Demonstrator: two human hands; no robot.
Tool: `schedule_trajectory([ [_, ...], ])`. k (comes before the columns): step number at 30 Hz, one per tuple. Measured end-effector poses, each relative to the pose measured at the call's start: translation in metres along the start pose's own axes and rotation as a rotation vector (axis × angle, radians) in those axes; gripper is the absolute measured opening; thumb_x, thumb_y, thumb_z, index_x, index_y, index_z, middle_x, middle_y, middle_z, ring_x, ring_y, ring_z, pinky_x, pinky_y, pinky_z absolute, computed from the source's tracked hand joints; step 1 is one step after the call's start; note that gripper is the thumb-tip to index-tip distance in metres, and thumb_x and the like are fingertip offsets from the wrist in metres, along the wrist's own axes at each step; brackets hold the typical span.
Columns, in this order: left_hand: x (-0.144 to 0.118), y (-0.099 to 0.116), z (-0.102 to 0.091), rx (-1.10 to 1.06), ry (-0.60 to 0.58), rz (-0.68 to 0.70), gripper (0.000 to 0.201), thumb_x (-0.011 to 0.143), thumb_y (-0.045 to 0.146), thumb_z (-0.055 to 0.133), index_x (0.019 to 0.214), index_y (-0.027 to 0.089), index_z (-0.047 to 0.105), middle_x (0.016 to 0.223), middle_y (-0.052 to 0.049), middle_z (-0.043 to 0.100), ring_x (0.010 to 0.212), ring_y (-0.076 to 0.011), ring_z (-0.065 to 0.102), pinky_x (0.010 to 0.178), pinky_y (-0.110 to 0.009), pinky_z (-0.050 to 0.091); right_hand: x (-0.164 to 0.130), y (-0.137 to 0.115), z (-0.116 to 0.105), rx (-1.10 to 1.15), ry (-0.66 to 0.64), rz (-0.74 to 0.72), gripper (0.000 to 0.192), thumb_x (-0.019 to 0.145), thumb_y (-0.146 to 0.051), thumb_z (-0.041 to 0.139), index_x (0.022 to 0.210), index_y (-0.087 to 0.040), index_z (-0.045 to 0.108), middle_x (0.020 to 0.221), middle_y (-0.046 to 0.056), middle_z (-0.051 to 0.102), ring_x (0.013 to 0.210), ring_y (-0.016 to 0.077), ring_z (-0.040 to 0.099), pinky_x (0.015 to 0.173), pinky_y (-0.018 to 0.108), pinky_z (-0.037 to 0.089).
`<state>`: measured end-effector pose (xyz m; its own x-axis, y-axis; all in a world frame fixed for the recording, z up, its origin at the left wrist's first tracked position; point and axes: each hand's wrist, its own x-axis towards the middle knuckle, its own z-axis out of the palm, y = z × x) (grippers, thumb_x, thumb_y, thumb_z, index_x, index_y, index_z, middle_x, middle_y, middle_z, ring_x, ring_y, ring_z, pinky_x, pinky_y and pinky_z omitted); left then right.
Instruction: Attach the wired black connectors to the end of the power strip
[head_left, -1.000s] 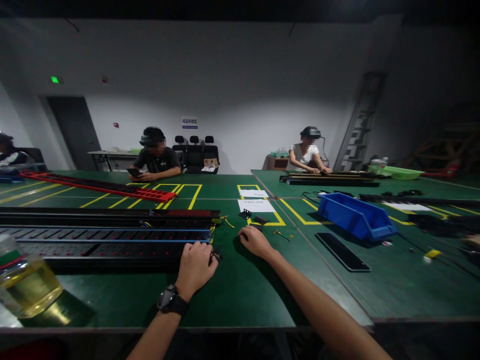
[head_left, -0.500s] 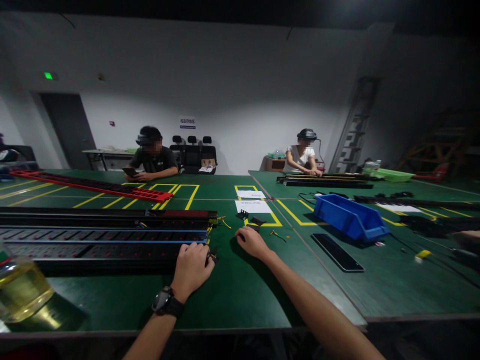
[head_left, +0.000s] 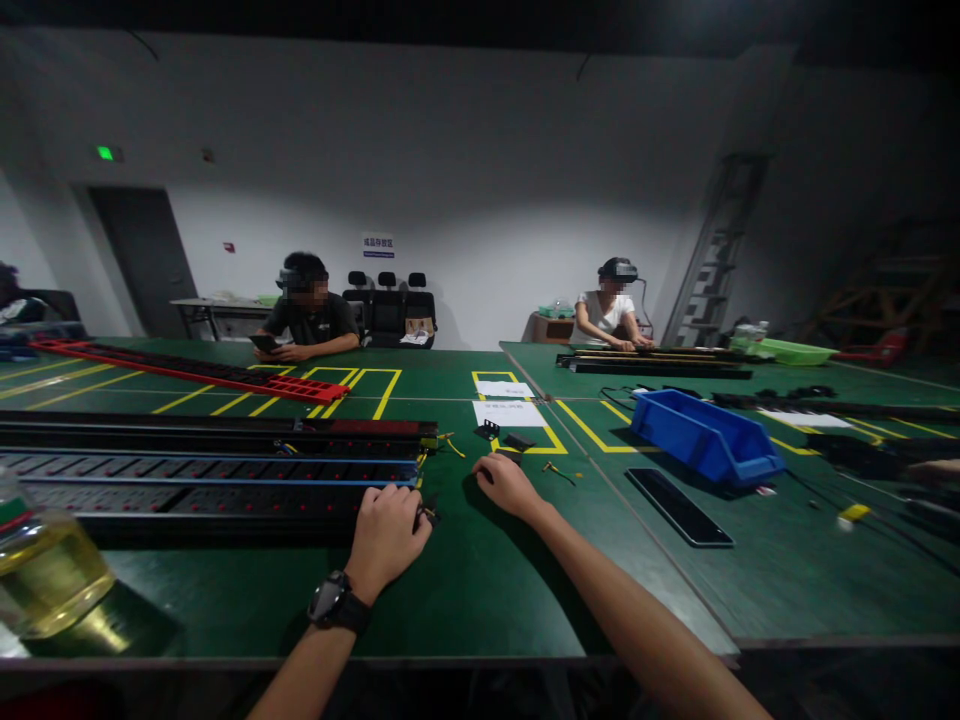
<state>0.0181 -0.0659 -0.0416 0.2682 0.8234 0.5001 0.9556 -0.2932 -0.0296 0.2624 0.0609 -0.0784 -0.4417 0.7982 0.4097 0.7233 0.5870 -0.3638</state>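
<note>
My left hand (head_left: 388,532), with a black watch on its wrist, lies closed over the near right end of a long black rail (head_left: 247,507) dotted with red. Small wire ends poke out beside its fingers. Right of it, my right hand (head_left: 508,486) rests on the green table with its fingers curled in. What those fingers hold, if anything, is hidden. Just beyond them lie a small black bracket (head_left: 487,430) and a dark block (head_left: 519,440). A short yellow-green wire (head_left: 559,472) lies to the right.
A bottle of yellow liquid (head_left: 49,575) stands at the near left. On the right are a phone (head_left: 679,508) and a blue bin (head_left: 701,440). A red frame (head_left: 202,372) lies at the far left. Two co-workers sit across the table, one handling rails (head_left: 652,362).
The view has shifted very slightly. Both my hands keep their places and poses, and the rails and small parts lie as before.
</note>
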Motion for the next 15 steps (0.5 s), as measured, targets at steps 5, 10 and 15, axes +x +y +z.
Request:
schedule_trajectory([
  [5,-0.0001,0.0001,0.0004,-0.005,0.001,0.000,0.017,0.091,0.024,0.056,0.083,0.019,0.070,0.087,-0.009,0.073,0.089,-0.0280,0.064,0.081,-0.043,0.039,0.0013,0.0032,0.0033,-0.004,-0.002,-0.005,0.017,0.094,-0.012,0.057,0.097,-0.019,0.073,0.098,0.007,0.071,0.094,0.0179,0.065,0.085,0.026,0.047],
  [10,0.0004,0.0000,0.0002,0.010,0.002,0.000,0.017,0.092,0.024,0.055,0.084,0.019,0.070,0.087,-0.009,0.073,0.090,-0.0271,0.063,0.081,-0.043,0.039,0.0022,0.0050,0.0051,-0.006,-0.002,-0.006,0.018,0.094,-0.012,0.057,0.098,-0.019,0.073,0.098,0.006,0.071,0.094,0.0178,0.065,0.084,0.027,0.046],
  [15,0.0002,0.0003,-0.0005,0.011,-0.001,0.003,0.018,0.092,0.024,0.054,0.084,0.019,0.070,0.087,-0.009,0.073,0.090,-0.0279,0.064,0.081,-0.044,0.039,0.0017,0.0049,0.0045,0.003,0.005,-0.009,0.017,0.094,-0.012,0.057,0.097,-0.019,0.072,0.098,0.006,0.071,0.093,0.0179,0.065,0.084,0.027,0.046],
])
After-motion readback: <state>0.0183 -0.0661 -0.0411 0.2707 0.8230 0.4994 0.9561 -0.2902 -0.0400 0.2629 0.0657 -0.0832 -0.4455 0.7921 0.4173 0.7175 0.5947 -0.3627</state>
